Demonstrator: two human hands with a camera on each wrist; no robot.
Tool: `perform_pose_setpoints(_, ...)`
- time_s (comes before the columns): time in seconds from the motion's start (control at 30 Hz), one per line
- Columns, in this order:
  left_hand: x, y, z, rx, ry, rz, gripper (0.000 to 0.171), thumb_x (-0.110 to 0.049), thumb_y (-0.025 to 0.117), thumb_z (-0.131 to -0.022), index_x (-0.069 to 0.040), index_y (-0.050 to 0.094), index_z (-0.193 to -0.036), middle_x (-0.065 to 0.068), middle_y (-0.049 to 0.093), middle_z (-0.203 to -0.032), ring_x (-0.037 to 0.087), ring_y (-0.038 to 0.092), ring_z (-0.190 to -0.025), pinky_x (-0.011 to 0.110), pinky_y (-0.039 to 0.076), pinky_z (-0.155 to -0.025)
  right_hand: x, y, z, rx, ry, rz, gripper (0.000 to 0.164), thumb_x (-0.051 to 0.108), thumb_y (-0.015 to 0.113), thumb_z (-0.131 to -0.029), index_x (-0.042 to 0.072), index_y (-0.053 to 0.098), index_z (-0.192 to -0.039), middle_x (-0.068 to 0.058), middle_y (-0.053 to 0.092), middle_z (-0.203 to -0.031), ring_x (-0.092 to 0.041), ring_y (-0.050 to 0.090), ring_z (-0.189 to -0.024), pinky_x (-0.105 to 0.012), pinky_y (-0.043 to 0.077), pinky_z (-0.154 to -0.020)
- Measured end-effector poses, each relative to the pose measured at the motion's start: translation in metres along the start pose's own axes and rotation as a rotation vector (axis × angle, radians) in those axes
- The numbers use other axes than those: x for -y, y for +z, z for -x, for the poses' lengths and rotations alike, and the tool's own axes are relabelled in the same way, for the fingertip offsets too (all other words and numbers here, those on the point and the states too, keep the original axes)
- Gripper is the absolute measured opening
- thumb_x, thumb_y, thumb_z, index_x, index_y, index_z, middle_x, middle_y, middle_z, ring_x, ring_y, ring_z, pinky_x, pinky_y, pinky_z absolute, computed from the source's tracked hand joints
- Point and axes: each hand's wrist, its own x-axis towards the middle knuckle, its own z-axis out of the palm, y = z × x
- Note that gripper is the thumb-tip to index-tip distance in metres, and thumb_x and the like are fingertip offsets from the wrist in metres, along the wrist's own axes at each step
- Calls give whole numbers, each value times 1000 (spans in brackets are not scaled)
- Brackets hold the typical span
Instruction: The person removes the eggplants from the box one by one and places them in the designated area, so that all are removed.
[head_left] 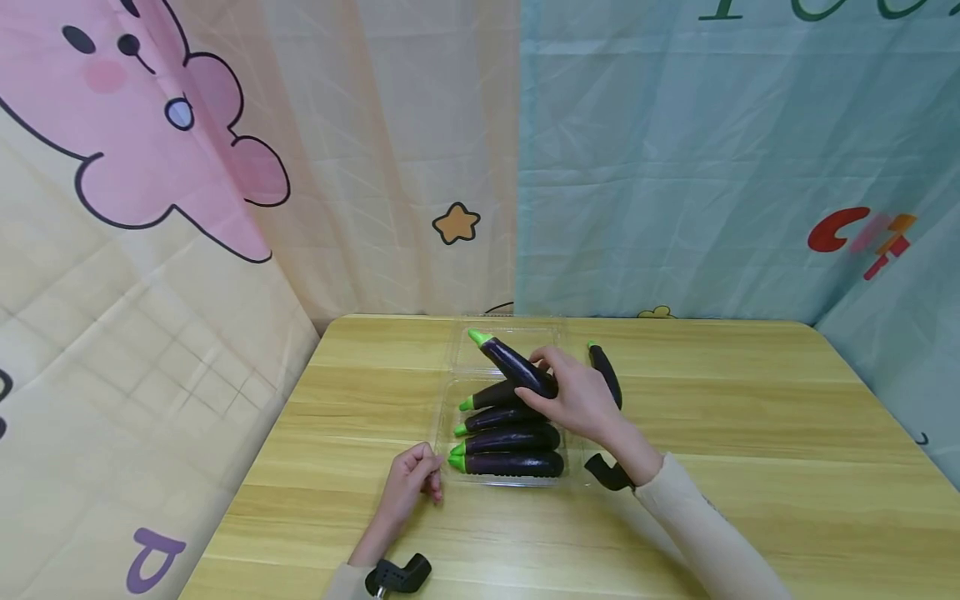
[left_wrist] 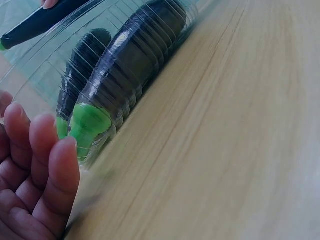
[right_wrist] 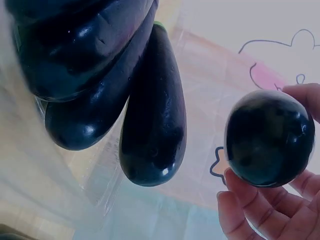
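Observation:
My right hand [head_left: 573,396] grips an eggplant [head_left: 513,364] by its thick end, its green stem pointing to the back left. It is held over the back part of a clear plastic box [head_left: 510,482]. In the right wrist view the rounded end of the held eggplant [right_wrist: 267,140] sits between thumb and fingers. Several eggplants [head_left: 513,463] lie side by side in the box, green stems to the left. Beside the box's front left corner, my left hand [head_left: 412,475] holds nothing, its fingers loosely curled, as the left wrist view also shows.
The box's clear lid [head_left: 467,354] lies folded back behind it. One more eggplant [head_left: 604,373] lies on the wooden table [head_left: 750,467] to the right, partly behind my right hand. Printed curtains [head_left: 390,167] hang along the table's back edge.

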Motion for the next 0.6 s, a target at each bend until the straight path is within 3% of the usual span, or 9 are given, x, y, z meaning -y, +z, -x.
perform_pose_setpoints(0.6,-2,1,0,-8,-10,13,32,-2,49,-95,13,33,-72,1,49,-56,12,51,-47,23,48,-46,-15,-5,4,-119,44,-76,47,39,72,-82,8,53,-111,-6,59,-90,-12,50,-60,-28,43,-49)
